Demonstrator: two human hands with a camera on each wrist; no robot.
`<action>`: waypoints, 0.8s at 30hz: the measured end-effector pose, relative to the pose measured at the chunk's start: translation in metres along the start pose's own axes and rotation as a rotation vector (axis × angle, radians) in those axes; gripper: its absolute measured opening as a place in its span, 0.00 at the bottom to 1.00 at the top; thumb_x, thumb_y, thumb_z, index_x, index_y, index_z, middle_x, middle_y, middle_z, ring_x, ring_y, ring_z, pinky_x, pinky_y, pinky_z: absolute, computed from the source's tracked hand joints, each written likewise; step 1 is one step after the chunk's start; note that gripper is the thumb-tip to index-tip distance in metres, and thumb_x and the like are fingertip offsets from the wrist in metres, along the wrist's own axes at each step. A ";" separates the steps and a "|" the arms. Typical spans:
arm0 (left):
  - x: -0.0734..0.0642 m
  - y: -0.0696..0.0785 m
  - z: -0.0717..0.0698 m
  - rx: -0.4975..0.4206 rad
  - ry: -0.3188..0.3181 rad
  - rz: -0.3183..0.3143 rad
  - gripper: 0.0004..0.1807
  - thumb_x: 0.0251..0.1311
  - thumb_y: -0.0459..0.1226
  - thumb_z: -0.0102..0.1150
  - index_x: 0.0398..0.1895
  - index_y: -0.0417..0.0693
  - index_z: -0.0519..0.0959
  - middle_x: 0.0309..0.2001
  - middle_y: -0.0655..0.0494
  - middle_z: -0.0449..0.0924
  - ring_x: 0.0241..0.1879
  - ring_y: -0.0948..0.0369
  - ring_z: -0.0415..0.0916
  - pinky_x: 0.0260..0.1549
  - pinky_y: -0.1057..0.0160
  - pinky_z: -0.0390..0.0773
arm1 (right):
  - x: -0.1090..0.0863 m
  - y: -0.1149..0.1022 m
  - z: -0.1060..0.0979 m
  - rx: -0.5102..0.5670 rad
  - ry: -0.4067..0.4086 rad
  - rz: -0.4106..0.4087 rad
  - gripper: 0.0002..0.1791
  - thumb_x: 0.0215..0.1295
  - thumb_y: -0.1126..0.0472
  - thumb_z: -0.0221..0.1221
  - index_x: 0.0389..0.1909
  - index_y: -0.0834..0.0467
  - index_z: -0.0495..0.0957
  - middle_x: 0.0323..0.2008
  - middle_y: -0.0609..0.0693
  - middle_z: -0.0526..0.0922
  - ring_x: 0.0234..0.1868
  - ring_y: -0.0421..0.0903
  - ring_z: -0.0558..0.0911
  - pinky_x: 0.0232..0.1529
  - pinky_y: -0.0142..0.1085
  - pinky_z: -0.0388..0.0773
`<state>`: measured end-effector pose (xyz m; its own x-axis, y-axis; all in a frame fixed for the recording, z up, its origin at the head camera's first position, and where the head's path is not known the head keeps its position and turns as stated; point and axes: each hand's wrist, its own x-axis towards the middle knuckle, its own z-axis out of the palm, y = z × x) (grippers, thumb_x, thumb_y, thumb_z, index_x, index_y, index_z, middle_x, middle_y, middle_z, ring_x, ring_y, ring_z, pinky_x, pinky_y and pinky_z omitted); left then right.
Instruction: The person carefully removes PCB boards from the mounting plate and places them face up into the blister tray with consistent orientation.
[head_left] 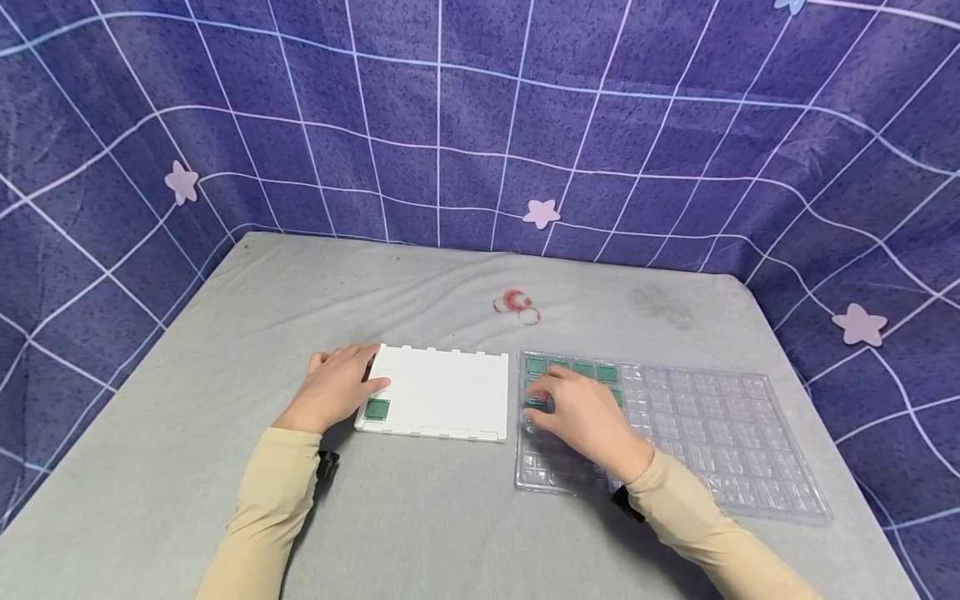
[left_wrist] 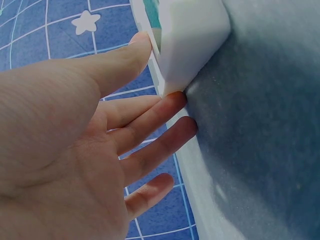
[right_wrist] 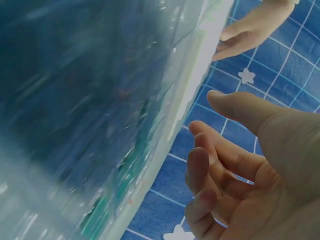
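My left hand (head_left: pixel 333 390) holds the left end of a flat white tray (head_left: pixel 450 393), thumb over its top and fingers along its edge. A small green circuit board (head_left: pixel 377 409) lies in that tray's near left corner. To the right, my right hand (head_left: pixel 588 417) hovers over a clear plastic compartment tray (head_left: pixel 738 450). Several green circuit boards (head_left: pixel 607 373) sit in its far left compartments, some partly hidden by the hand. In the right wrist view, the right thumb (right_wrist: pixel 242 107) and loosely bent fingers stand apart with nothing between them.
Grey cloth (head_left: pixel 420 517) covers the table. Red ring-shaped marks (head_left: pixel 517 302) show on it behind the trays. A purple-blue curtain (head_left: pixel 480 108) with grid lines and stars hangs along the back and sides. Each wrist carries a black camera mount (head_left: pixel 327 465).
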<state>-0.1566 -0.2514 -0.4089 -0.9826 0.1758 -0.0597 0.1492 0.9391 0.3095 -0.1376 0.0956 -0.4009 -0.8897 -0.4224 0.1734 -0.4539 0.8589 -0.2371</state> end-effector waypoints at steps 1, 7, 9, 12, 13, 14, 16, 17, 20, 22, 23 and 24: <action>0.000 0.000 0.000 0.001 0.000 0.000 0.34 0.71 0.47 0.58 0.74 0.37 0.67 0.69 0.34 0.71 0.67 0.36 0.69 0.60 0.36 0.59 | 0.001 -0.002 0.000 0.003 0.004 0.000 0.14 0.54 0.48 0.74 0.40 0.47 0.89 0.34 0.38 0.82 0.28 0.35 0.80 0.26 0.33 0.76; 0.000 0.001 -0.001 0.010 -0.006 -0.002 0.34 0.72 0.47 0.58 0.74 0.38 0.67 0.69 0.34 0.71 0.67 0.36 0.69 0.60 0.36 0.60 | 0.009 -0.018 0.002 0.040 0.016 -0.024 0.13 0.56 0.49 0.74 0.40 0.48 0.89 0.34 0.39 0.83 0.27 0.35 0.80 0.27 0.32 0.76; 0.000 0.001 -0.001 0.010 -0.008 -0.002 0.34 0.72 0.47 0.58 0.74 0.38 0.67 0.69 0.34 0.71 0.67 0.36 0.69 0.60 0.36 0.60 | 0.011 -0.025 0.003 0.050 0.021 -0.039 0.13 0.56 0.49 0.73 0.40 0.48 0.88 0.33 0.39 0.82 0.27 0.35 0.79 0.27 0.32 0.75; -0.001 0.001 -0.001 0.008 -0.011 -0.002 0.34 0.72 0.47 0.58 0.74 0.38 0.67 0.70 0.34 0.71 0.67 0.36 0.69 0.60 0.36 0.60 | 0.014 -0.035 0.004 0.060 0.031 -0.063 0.12 0.57 0.49 0.73 0.40 0.48 0.88 0.32 0.39 0.82 0.25 0.34 0.77 0.26 0.30 0.73; -0.001 0.001 -0.001 0.009 -0.011 -0.003 0.34 0.72 0.47 0.58 0.74 0.38 0.67 0.70 0.34 0.71 0.67 0.36 0.69 0.60 0.37 0.60 | 0.015 -0.038 0.004 0.062 0.035 -0.074 0.12 0.57 0.49 0.73 0.39 0.48 0.88 0.32 0.40 0.82 0.25 0.35 0.76 0.25 0.30 0.72; -0.001 0.001 -0.001 0.008 -0.010 -0.002 0.34 0.72 0.47 0.58 0.74 0.38 0.67 0.70 0.34 0.71 0.67 0.36 0.69 0.60 0.37 0.60 | 0.016 -0.041 0.005 0.063 0.036 -0.084 0.12 0.57 0.49 0.73 0.39 0.48 0.88 0.32 0.40 0.82 0.25 0.35 0.76 0.25 0.30 0.72; -0.001 0.001 -0.001 0.008 -0.008 -0.003 0.34 0.72 0.47 0.58 0.74 0.38 0.67 0.70 0.34 0.71 0.67 0.36 0.69 0.59 0.37 0.60 | 0.020 -0.047 0.005 0.068 0.040 -0.103 0.12 0.57 0.49 0.73 0.39 0.48 0.88 0.32 0.40 0.82 0.25 0.35 0.77 0.25 0.30 0.72; -0.001 0.001 -0.001 0.008 -0.007 -0.003 0.34 0.72 0.47 0.58 0.74 0.37 0.67 0.69 0.34 0.71 0.67 0.36 0.69 0.59 0.37 0.60 | 0.021 -0.050 0.006 0.070 0.040 -0.113 0.12 0.57 0.49 0.73 0.40 0.49 0.88 0.32 0.40 0.82 0.25 0.36 0.77 0.25 0.30 0.72; -0.001 0.000 -0.001 0.010 -0.008 -0.003 0.34 0.72 0.47 0.58 0.74 0.37 0.67 0.70 0.34 0.71 0.67 0.36 0.69 0.59 0.37 0.60 | 0.028 -0.060 0.008 0.077 0.033 -0.140 0.13 0.58 0.49 0.72 0.41 0.49 0.88 0.32 0.41 0.82 0.26 0.36 0.79 0.25 0.30 0.72; -0.001 0.000 0.000 0.012 -0.010 -0.005 0.34 0.72 0.47 0.58 0.74 0.38 0.67 0.70 0.34 0.71 0.68 0.36 0.69 0.59 0.37 0.60 | 0.034 -0.066 0.010 0.085 0.021 -0.148 0.13 0.58 0.49 0.72 0.41 0.49 0.88 0.33 0.41 0.83 0.26 0.37 0.80 0.25 0.30 0.72; 0.000 0.000 0.000 0.014 -0.011 -0.006 0.34 0.72 0.47 0.58 0.74 0.38 0.67 0.70 0.34 0.71 0.68 0.36 0.69 0.59 0.37 0.60 | 0.037 -0.070 0.011 0.091 0.013 -0.153 0.13 0.58 0.49 0.72 0.42 0.50 0.88 0.33 0.41 0.83 0.27 0.37 0.80 0.26 0.30 0.73; 0.000 0.000 0.000 0.015 -0.012 -0.008 0.34 0.72 0.47 0.58 0.74 0.38 0.66 0.70 0.34 0.71 0.68 0.36 0.69 0.59 0.37 0.60 | 0.040 -0.073 0.012 0.096 0.008 -0.158 0.14 0.58 0.49 0.72 0.42 0.50 0.88 0.34 0.42 0.83 0.28 0.37 0.81 0.26 0.30 0.73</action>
<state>-0.1564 -0.2512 -0.4091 -0.9825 0.1713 -0.0735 0.1428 0.9450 0.2942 -0.1402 0.0124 -0.3879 -0.8065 -0.5474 0.2236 -0.5912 0.7501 -0.2962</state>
